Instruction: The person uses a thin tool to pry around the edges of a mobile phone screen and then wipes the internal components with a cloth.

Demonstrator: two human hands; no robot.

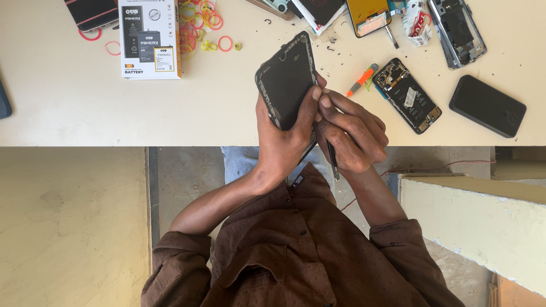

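Left hand: the left hand [281, 133] is closed around the lower part of a dark phone frame [287, 79], gripping it tilted above the near edge of the table [85, 108].
Right hand: the right hand [352, 133] is curled shut on a thin dark tool [333, 162], fingertips pressed against the right edge of the phone frame.
Phone frame: black, its rim rough and worn, held between both hands.
Right of the hands: an orange screwdriver [361, 81], an opened phone [407, 95] showing its insides, and a black phone [487, 106] lying flat.
Far left: a white battery box [150, 38] beside scattered coloured rubber bands [199, 25].
Far edge: more phone parts, partly cut off.
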